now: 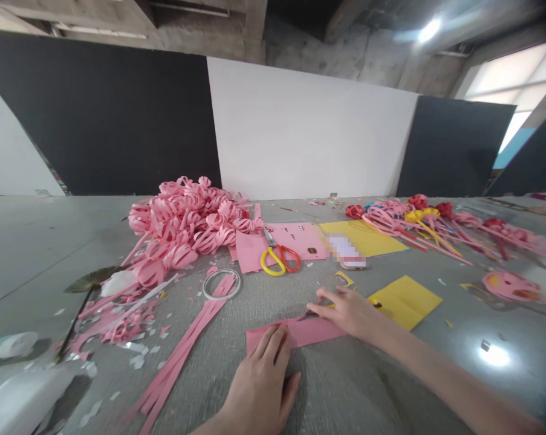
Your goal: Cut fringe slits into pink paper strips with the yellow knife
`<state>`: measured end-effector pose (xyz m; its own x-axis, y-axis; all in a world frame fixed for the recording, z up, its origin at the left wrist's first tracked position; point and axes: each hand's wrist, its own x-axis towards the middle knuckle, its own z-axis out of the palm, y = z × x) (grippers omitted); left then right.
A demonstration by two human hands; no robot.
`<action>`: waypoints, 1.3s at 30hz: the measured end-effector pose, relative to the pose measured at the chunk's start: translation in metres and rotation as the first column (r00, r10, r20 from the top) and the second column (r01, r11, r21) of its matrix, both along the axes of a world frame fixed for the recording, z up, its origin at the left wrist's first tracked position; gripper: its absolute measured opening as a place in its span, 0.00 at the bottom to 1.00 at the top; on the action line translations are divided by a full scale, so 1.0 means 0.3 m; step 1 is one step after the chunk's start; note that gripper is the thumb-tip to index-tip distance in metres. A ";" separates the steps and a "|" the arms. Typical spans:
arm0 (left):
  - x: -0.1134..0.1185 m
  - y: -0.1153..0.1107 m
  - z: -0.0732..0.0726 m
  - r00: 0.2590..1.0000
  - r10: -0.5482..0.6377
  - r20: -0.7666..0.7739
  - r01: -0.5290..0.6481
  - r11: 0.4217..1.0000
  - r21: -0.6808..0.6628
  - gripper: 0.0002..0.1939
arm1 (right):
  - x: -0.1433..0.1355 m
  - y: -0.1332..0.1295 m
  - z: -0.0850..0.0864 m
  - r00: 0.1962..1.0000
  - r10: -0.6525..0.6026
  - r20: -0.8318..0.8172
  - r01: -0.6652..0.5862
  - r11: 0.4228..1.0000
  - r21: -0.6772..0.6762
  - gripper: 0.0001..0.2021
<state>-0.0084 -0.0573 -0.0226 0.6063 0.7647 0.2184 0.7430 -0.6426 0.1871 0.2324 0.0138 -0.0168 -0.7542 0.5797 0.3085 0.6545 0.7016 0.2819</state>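
Observation:
A folded strip of pink paper [315,333] lies flat on the grey floor in front of me. My left hand [266,371] rests on its left end, fingers laid flat and thumb apart. Over the strip's upper edge, my right hand [347,308] is closed around a slim yellow-and-black tool [376,304] that looks like a utility knife. Its thin front end points left at the paper, and the fingers hide most of its body. A yellow paper sheet [411,302] lies beside my right wrist.
Scissors [276,257] lie on pink sheets [250,251], near a phone [347,251] and a yellow sheet [377,238]. A tape roll [221,284] rests on pink strips [186,344]. Curled pink paper [186,217] is heaped at left; paper flowers [418,214] lie at right.

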 end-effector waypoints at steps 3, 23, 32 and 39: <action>-0.002 0.001 -0.002 1.000 -0.009 0.028 0.009 1.000 0.000 0.22 | 0.023 0.005 0.020 1.000 -0.024 -0.015 0.024 1.000 -0.015 0.17; -0.001 0.075 0.075 0.991 0.132 -0.001 -0.132 0.991 -0.027 0.10 | -0.131 -0.072 0.064 0.718 -0.618 -0.320 0.110 0.555 -0.824 0.13; 0.058 0.134 0.085 0.983 0.135 -0.122 -0.131 0.991 0.037 0.06 | -0.130 -0.077 0.085 0.687 -0.674 -0.271 0.200 0.534 -0.822 0.14; 0.086 0.183 0.074 0.972 0.175 -0.158 -0.162 0.982 0.094 0.09 | -0.131 -0.075 0.074 0.711 -0.649 -0.270 0.179 0.539 -0.823 0.13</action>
